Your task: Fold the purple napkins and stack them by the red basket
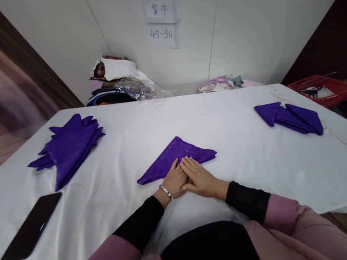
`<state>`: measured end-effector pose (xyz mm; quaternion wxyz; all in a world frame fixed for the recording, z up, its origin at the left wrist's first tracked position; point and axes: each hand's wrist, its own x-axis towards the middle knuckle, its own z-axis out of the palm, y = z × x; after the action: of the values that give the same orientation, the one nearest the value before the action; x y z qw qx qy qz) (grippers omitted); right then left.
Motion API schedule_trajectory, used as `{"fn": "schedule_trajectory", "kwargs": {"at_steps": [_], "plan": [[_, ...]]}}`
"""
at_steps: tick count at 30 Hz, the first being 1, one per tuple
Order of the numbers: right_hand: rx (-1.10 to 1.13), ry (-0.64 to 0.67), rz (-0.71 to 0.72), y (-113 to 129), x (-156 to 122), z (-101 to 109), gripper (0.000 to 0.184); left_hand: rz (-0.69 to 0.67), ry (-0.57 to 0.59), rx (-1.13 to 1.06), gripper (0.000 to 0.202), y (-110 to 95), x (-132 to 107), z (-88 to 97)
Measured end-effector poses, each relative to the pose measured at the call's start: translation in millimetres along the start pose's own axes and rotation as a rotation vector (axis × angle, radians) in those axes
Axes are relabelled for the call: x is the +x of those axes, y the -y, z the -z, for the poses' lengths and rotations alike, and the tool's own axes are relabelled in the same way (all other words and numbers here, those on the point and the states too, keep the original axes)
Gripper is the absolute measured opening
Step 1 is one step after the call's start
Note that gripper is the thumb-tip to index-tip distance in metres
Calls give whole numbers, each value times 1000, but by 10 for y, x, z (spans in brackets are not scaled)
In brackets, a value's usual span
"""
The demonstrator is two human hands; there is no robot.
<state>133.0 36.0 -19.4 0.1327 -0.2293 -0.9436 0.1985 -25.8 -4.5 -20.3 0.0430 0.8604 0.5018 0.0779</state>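
A purple cloth napkin point(176, 155), folded into a triangle, lies at the middle of the white-covered table with its peak pointing away from me. My left hand point(174, 181) rests at the napkin's near edge, its thumb stretched along the fabric and its fingertips partly hidden under my other hand. Laid flat over them, my right hand point(201, 179) has straight fingers that reach onto the napkin. Neither hand grasps the cloth. At the left sits a pile of purple folded napkins point(71, 146), and at the right lie more folded purple napkins point(295, 119).
A black flat tablet-like slab point(30, 227) lies at the near left on the white tablecloth point(122, 127). Stacked clothes and fabric point(119, 77) stand behind the far edge. A red basket point(330, 96) is beyond the right edge. Handwritten paper signs point(160, 5) hang on the wall.
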Motion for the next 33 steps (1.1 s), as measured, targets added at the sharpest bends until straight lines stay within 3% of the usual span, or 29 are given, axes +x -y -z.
{"fn": "schedule_trajectory", "kwargs": {"at_steps": [12,22,25,27,30,33], "plan": [[-247,-130,-176,-171,-409,45,73,37,-77,-37,66,-4,6,-7],[-315,-172,-268,-276,-592,134,64,48,-54,-47,67,-9,18,3],[-218,-197,-277,-369,-642,183,58,54,-53,-53,66,-5,17,1],[-89,-301,-307,-493,-665,252,47,59,-40,-60,66,-4,15,2],[136,-513,-449,-715,-649,392,37,62,-31,-71,66,-1,14,6],[382,-549,-608,-878,-559,499,37,69,-27,-79,66,-1,15,12]]}}
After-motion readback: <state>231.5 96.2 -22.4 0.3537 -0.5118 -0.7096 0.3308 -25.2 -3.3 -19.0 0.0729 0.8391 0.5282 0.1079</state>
